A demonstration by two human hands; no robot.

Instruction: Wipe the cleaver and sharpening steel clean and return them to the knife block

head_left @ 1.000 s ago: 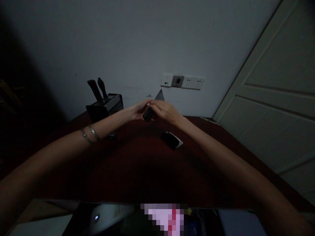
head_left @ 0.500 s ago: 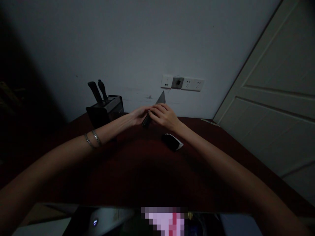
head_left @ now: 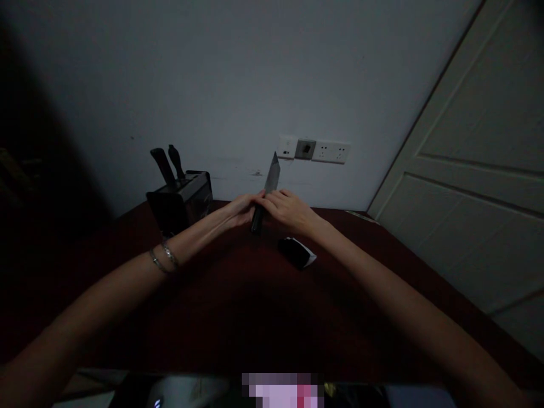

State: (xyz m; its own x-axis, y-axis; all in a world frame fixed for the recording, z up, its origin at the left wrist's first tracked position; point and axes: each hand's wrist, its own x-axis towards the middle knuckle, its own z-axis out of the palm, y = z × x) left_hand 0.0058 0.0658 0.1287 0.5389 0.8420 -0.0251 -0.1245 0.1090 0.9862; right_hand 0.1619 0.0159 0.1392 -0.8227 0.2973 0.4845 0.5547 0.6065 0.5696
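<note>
A kitchen knife [head_left: 272,174] with a broad grey blade and a black handle is held between both hands, its tip pointing up toward the wall. My left hand [head_left: 245,207] is closed around it from the left, near where handle and blade meet. From the right, my right hand [head_left: 285,207] closes over the same spot, its fingers lying across the lower blade. The butt of the handle sticks out below the hands. Some fingertips are hidden behind the knife and each other.
A dark knife block [head_left: 181,195] with two black handles stands at the left against the wall. A small black-and-white object [head_left: 297,253] lies on the dark red table [head_left: 255,306]. Wall sockets [head_left: 314,150] are behind, and a pale panelled door [head_left: 471,175] is at the right.
The knife has turned more upright, its tip swinging left. My hands have shifted with it, and the whole view has moved slightly.
</note>
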